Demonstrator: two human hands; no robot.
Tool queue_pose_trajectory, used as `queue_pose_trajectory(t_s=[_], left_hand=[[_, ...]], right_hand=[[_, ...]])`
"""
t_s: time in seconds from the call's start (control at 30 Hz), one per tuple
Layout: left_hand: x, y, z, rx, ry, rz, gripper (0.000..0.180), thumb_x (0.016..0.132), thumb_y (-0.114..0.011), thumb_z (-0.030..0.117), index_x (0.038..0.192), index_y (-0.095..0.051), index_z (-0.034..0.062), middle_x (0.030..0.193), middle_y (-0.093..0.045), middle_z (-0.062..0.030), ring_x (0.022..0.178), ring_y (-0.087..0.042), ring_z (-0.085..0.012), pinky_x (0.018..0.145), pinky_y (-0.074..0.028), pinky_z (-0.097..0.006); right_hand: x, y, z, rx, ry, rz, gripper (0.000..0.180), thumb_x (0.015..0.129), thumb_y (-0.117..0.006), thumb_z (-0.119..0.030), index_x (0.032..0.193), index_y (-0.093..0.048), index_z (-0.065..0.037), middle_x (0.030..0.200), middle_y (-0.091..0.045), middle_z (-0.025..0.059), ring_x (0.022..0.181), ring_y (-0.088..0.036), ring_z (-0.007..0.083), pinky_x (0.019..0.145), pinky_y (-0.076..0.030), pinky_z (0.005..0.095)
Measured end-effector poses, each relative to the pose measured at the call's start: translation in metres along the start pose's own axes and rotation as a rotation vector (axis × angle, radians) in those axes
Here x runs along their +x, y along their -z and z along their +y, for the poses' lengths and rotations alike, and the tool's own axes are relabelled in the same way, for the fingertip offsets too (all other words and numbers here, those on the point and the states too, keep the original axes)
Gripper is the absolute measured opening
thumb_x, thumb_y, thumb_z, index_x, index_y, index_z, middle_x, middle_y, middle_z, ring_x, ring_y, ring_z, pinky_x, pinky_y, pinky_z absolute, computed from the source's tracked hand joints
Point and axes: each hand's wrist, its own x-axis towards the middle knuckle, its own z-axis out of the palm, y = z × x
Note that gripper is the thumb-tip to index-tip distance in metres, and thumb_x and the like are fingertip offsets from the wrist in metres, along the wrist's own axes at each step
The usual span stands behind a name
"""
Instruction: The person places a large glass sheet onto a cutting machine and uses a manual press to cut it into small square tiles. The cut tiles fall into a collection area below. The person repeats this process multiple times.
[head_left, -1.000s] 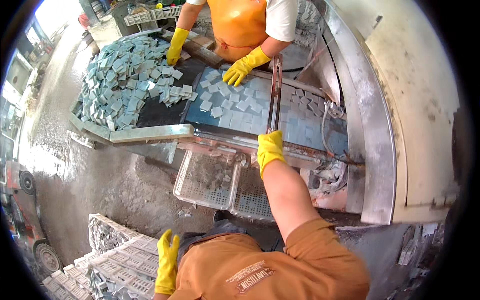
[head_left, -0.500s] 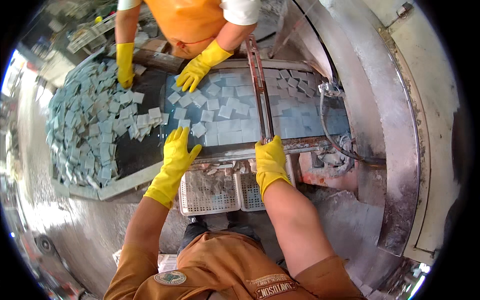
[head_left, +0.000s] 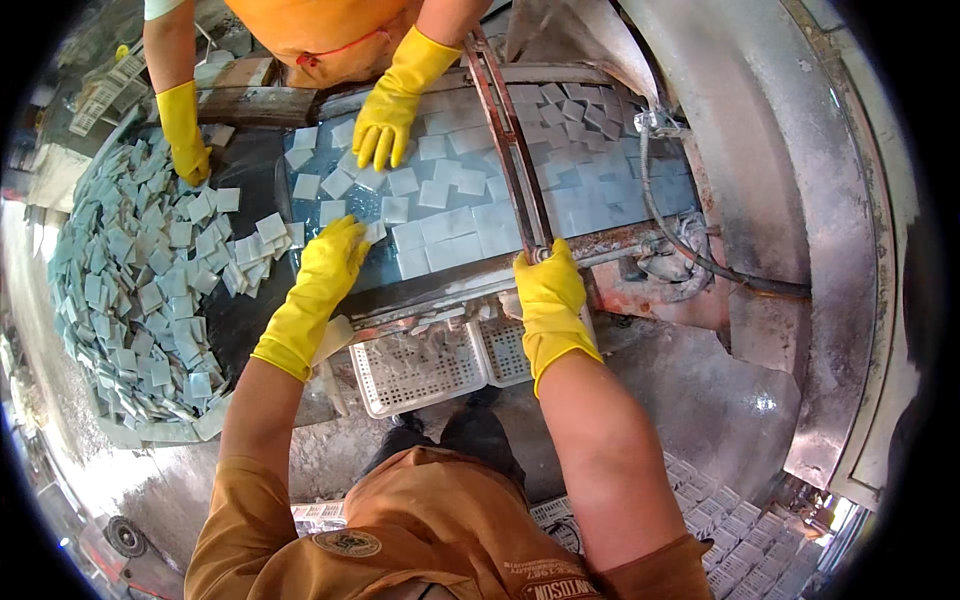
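Observation:
My left hand [head_left: 322, 275], in a yellow rubber glove, lies flat at the near edge of a wet belt [head_left: 470, 215], fingers spread on small pale square tiles [head_left: 440, 240]. My right hand [head_left: 548, 300], also gloved in yellow, grips the near end of a rusty metal bar [head_left: 510, 140] that crosses the belt. Across the belt a co-worker in an orange apron has one gloved hand [head_left: 385, 115] on the tiles and the other [head_left: 187, 135] on a heap of loose tiles [head_left: 140, 280] to the left.
Two white plastic mesh baskets [head_left: 420, 365] hang under the belt's near edge. A large curved metal housing [head_left: 800, 200] with a hose [head_left: 690, 250] stands on the right. Stacked gridded tile sheets [head_left: 720, 510] lie at lower right. The concrete floor [head_left: 90, 450] is wet.
My left hand came up from beside my body and now rests on the tiles at the belt. My right hand stays on the bar's end. My view has closed in on the belt.

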Motion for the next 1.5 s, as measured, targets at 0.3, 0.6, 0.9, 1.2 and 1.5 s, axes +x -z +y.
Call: queue_pose_trajectory(t_s=[0.3,0.6,0.9,1.2,1.5], left_hand=[[-0.05,0.052,0.0,0.292,-0.124,0.099,0.029,0.091,-0.072,0.01,0.12,-0.073,0.0065,0.121,-0.076,-0.0163,0.102,-0.075,-0.0387,0.083,-0.063,-0.045],[-0.055,0.036,0.062,0.366,0.3,-0.415,0.024,0.097,-0.07,0.015,0.119,-0.078,0.0142,0.15,-0.065,-0.0172,0.112,-0.075,-0.0403,0.091,-0.062,-0.044],[-0.053,-0.036,0.064,0.341,0.202,-0.082,0.042,0.092,-0.066,0.009,0.134,-0.066,0.0152,0.146,-0.062,-0.0136,0.113,-0.072,-0.0382,0.081,-0.065,-0.047],[-0.041,-0.006,0.081,0.172,0.301,-0.019,0.031,0.09,-0.07,0.01,0.12,-0.063,0.0109,0.115,-0.07,-0.0123,0.094,-0.073,-0.0413,0.073,-0.06,-0.053],[-0.029,-0.018,0.106,0.247,0.004,-0.318,0.031,0.08,-0.082,0.014,0.108,-0.07,0.007,0.116,-0.072,-0.0128,0.098,-0.075,-0.0373,0.081,-0.062,-0.048]], right_hand=[[0.007,-0.01,0.013,0.01,0.015,-0.008,0.065,0.088,-0.079,-0.047,0.139,-0.063,-0.01,0.125,-0.075,0.0205,0.112,-0.074,0.0417,0.094,-0.059,0.054],[0.001,-0.002,0.004,0.01,-0.009,-0.011,0.064,0.087,-0.079,-0.045,0.138,-0.064,-0.009,0.125,-0.075,0.0209,0.112,-0.074,0.0415,0.094,-0.059,0.0532],[0.0,-0.002,0.004,0.012,0.006,-0.009,0.066,0.087,-0.079,-0.046,0.141,-0.064,-0.011,0.126,-0.076,0.0181,0.113,-0.074,0.0393,0.094,-0.059,0.052],[0.001,0.0,0.005,0.051,-0.019,-0.029,0.068,0.086,-0.08,-0.046,0.141,-0.064,-0.01,0.123,-0.076,0.0185,0.112,-0.074,0.0397,0.094,-0.059,0.0518],[-0.001,0.002,0.002,0.055,-0.007,-0.014,0.063,0.085,-0.08,-0.044,0.136,-0.066,-0.009,0.121,-0.076,0.0209,0.11,-0.075,0.0404,0.092,-0.06,0.0521]])
